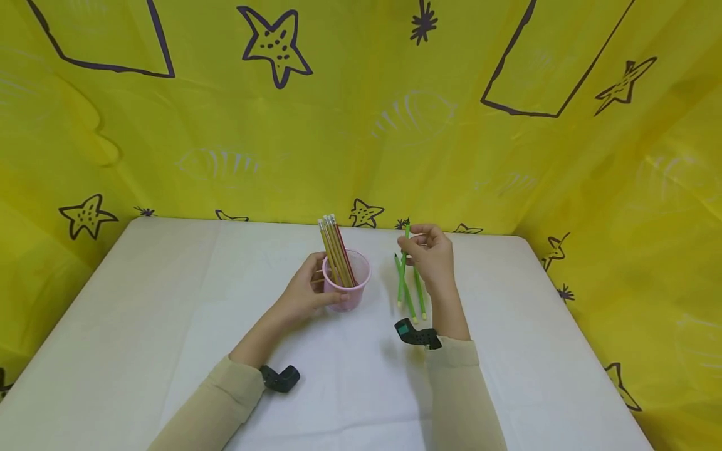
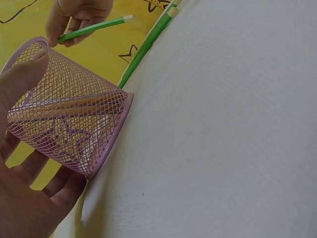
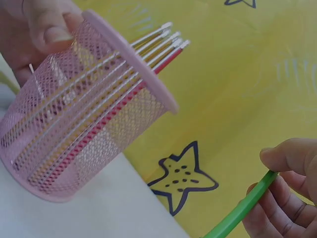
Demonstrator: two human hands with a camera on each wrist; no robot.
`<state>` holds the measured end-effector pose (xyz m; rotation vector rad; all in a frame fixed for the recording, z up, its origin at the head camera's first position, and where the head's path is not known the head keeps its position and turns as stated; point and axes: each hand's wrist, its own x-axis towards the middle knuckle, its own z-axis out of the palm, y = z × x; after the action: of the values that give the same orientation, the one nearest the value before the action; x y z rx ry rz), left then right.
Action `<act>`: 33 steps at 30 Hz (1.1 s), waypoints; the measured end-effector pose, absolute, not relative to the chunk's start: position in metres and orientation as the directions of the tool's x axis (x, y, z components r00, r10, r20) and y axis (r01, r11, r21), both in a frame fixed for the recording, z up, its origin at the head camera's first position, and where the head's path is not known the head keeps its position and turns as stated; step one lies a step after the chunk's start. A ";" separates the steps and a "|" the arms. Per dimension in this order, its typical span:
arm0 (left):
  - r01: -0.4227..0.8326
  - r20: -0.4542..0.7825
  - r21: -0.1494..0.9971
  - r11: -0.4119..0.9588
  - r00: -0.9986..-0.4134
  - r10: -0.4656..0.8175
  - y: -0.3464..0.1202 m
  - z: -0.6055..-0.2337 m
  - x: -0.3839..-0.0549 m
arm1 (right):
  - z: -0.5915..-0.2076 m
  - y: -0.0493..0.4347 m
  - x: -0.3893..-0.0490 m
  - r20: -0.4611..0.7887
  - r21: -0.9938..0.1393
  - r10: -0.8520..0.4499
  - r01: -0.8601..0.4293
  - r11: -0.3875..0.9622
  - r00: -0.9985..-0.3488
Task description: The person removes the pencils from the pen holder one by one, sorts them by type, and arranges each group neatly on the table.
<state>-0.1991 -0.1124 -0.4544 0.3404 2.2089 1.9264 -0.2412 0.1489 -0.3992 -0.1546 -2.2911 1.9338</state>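
A pink mesh pencil cup stands on the white table, and my left hand grips it with fingers round its far side and the thumb across the front. Several yellow pencils and a red one lean inside it, white ends up. To the right of the cup, my right hand pinches a green pencil near its dark upper tip, its pale end hanging down. Beneath that hand more green pencils lie on the table; in the left wrist view the held green pencil is apart from the cup.
The white-covered table backs onto a yellow cloth printed with dark starfish and pale fish outlines. The same cloth rises along both sides. A black wrist camera sits on the left wrist, another black camera on the right.
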 end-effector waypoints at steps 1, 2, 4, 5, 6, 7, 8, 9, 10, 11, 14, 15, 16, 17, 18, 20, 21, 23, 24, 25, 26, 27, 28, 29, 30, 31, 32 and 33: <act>0.047 0.007 0.991 0.128 -0.955 0.297 -0.112 -0.454 -0.199 | -0.401 0.149 -0.242 0.032 -0.984 0.167 -0.002 0.179 -0.985; 0.047 0.007 0.991 0.128 -0.955 0.297 -0.113 -0.454 -0.200 | -0.403 0.150 -0.242 0.025 -0.982 0.166 0.007 0.188 -0.986; 0.043 0.003 0.991 0.127 -0.955 0.298 -0.112 -0.454 -0.200 | -0.407 0.150 -0.244 0.009 -0.978 0.160 0.025 0.206 -0.987; 0.043 0.003 0.991 0.126 -0.955 0.298 -0.112 -0.453 -0.200 | -0.409 0.150 -0.245 0.000 -0.977 0.155 0.033 0.210 -0.988; 0.042 0.002 0.991 0.127 -0.955 0.297 -0.112 -0.453 -0.200 | -0.411 0.150 -0.245 -0.007 -0.976 0.150 0.040 0.216 -0.989; 0.042 0.003 0.991 0.127 -0.955 0.296 -0.111 -0.452 -0.199 | -0.413 0.150 -0.246 -0.014 -0.974 0.143 0.046 0.222 -0.990; 0.042 0.003 0.991 0.126 -0.955 0.296 -0.111 -0.452 -0.199 | -0.415 0.151 -0.246 -0.018 -0.971 0.137 0.050 0.232 -0.990; 0.045 0.005 0.991 0.126 -0.954 0.298 -0.111 -0.452 -0.199 | -0.417 0.151 -0.247 -0.023 -0.970 0.132 0.055 0.239 -0.991; 0.046 0.006 0.991 0.127 -0.955 0.298 -0.110 -0.452 -0.199 | -0.419 0.150 -0.248 -0.030 -0.967 0.127 0.061 0.246 -0.991; 0.045 0.004 0.991 0.130 -0.955 0.296 -0.110 -0.452 -0.199 | -0.420 0.150 -0.248 -0.037 -0.965 0.122 0.067 0.253 -0.992; 0.040 -0.002 0.990 0.138 -0.956 0.293 -0.110 -0.453 -0.199 | -0.424 0.150 -0.249 -0.074 -0.956 0.102 0.100 0.277 -0.992; 0.038 -0.005 0.989 0.140 -0.957 0.291 -0.111 -0.454 -0.199 | -0.425 0.151 -0.249 -0.092 -0.953 0.094 0.115 0.282 -0.991; 0.034 -0.008 0.989 0.141 -0.958 0.288 -0.111 -0.454 -0.199 | -0.426 0.151 -0.250 -0.107 -0.949 0.088 0.128 0.287 -0.990; 0.033 -0.008 0.990 0.140 -0.958 0.288 -0.111 -0.455 -0.199 | -0.427 0.151 -0.250 -0.120 -0.947 0.083 0.139 0.290 -0.989; 0.034 -0.008 0.990 0.139 -0.958 0.288 -0.111 -0.455 -0.199 | -0.428 0.151 -0.251 -0.133 -0.944 0.082 0.151 0.293 -0.988; 0.032 -0.009 0.990 0.135 -0.957 0.289 -0.111 -0.455 -0.199 | -0.430 0.152 -0.251 -0.148 -0.937 0.086 0.168 0.307 -0.985; 0.035 -0.006 0.990 0.134 -0.957 0.292 -0.111 -0.455 -0.200 | -0.430 0.153 -0.251 -0.154 -0.932 0.091 0.176 0.317 -0.984; 0.035 -0.006 0.990 0.136 -0.956 0.294 -0.111 -0.455 -0.200 | -0.432 0.153 -0.251 -0.166 -0.920 0.108 0.193 0.342 -0.980; 0.034 -0.008 0.990 0.138 -0.956 0.293 -0.111 -0.455 -0.200 | -0.432 0.153 -0.250 -0.171 -0.911 0.112 0.200 0.360 -0.979; 0.033 -0.010 0.989 0.142 -0.956 0.292 -0.111 -0.455 -0.200 | -0.432 0.154 -0.250 -0.177 -0.904 0.114 0.207 0.374 -0.978; 0.032 -0.012 0.989 0.146 -0.956 0.293 -0.111 -0.455 -0.200 | -0.433 0.154 -0.250 -0.184 -0.897 0.121 0.217 0.386 -0.976; 0.032 -0.013 0.988 0.149 -0.956 0.293 -0.112 -0.456 -0.200 | -0.433 0.154 -0.250 -0.188 -0.890 0.124 0.222 0.397 -0.974; 0.031 -0.015 0.988 0.151 -0.957 0.291 -0.112 -0.457 -0.200 | -0.434 0.154 -0.250 -0.193 -0.885 0.125 0.228 0.406 -0.973; 0.032 -0.014 0.987 0.155 -0.958 0.288 -0.112 -0.457 -0.201 | -0.435 0.154 -0.250 -0.198 -0.881 0.123 0.231 0.412 -0.973; 0.032 -0.015 0.987 0.157 -0.958 0.285 -0.112 -0.457 -0.201 | -0.436 0.154 -0.250 -0.200 -0.878 0.121 0.233 0.418 -0.972; 0.034 -0.013 0.987 0.159 -0.959 0.285 -0.112 -0.458 -0.202 | -0.436 0.154 -0.251 -0.202 -0.874 0.122 0.235 0.425 -0.972; 0.037 -0.009 0.987 0.155 -0.958 0.287 -0.112 -0.458 -0.202 | -0.438 0.154 -0.251 -0.199 -0.867 0.126 0.235 0.439 -0.972; 0.040 -0.005 0.988 0.152 -0.958 0.287 -0.112 -0.457 -0.201 | -0.439 0.154 -0.251 -0.193 -0.860 0.128 0.230 0.456 -0.973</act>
<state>-0.2015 -0.1122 -0.4572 0.3219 2.2307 1.9015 -0.2514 0.1539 -0.4386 -0.3410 -2.7650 1.6584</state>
